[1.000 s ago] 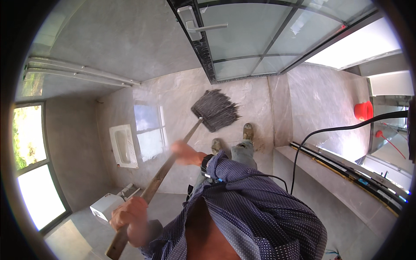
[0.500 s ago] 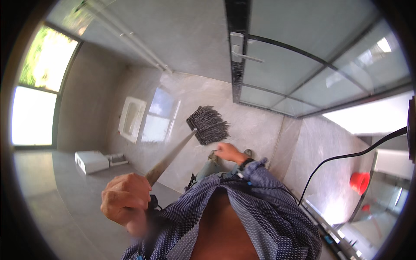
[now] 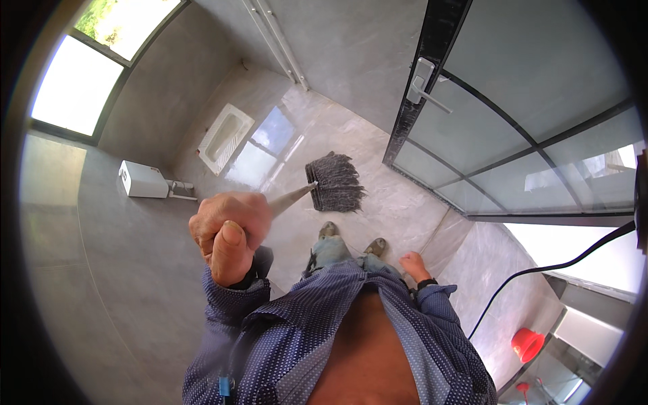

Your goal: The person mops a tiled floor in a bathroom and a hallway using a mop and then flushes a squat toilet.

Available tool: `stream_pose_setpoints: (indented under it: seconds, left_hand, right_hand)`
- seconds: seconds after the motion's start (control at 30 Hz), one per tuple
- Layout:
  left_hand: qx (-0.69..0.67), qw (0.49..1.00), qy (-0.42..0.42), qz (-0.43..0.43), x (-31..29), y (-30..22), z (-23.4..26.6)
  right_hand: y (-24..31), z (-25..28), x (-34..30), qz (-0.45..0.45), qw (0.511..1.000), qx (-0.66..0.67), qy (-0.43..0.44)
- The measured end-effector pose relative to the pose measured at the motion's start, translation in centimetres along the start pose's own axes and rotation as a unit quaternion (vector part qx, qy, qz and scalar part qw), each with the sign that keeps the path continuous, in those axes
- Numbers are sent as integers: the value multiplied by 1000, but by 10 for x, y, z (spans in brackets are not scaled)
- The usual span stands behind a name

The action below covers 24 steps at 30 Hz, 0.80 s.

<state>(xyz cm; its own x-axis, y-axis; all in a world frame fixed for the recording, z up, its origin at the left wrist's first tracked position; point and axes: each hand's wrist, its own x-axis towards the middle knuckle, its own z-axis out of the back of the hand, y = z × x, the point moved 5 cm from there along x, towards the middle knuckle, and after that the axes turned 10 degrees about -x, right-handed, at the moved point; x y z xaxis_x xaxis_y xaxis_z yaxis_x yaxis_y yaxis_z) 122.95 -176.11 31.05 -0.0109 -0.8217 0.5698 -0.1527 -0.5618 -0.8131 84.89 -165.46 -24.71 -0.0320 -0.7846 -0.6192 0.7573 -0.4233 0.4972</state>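
My left hand (image 3: pixel 231 233) is closed round the upper end of a mop's pale handle (image 3: pixel 292 200), thumb toward me. The handle slants away to the dark grey strand mop head (image 3: pixel 337 182), which lies spread on the floor just ahead of my shoes (image 3: pixel 376 247). Low at my right side hangs my right hand (image 3: pixel 414 266), its fingers curled in a loose fist with nothing seen in them. It is apart from the mop.
A white squat toilet (image 3: pixel 225 138) is set in the shiny grey floor (image 3: pixel 270 172). A white box (image 3: pixel 144 181) is on the left wall. To the right stands a glass door (image 3: pixel 486 135) with a black frame. A black cable (image 3: pixel 540 271) and red bucket (image 3: pixel 527 345) are at the right.
My view has turned, so the room sits differently in it. My right hand has swung from beside the mop head out to my right. My left hand keeps its grip on the handle.
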Motion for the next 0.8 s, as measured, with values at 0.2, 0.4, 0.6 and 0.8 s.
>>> stream_pose_setpoints:
  seconds: [0.2,0.4,0.6,0.8]
  left_hand:
    - [0,1000,-15,-1,0,4,7]
    - [-27,999,-1,-16,1,4,6]
    - [-32,999,2,-22,-4,4,4]
    - [-32,999,6,-25,-5,3,2]
  right_hand:
    - [37,13,3,63,997,-34,-32]
    - [15,11,17,16,999,39,-32]
    - [-2,3,19,48,996,34,-62]
    - [-11,2,20,49,996,47,-64]
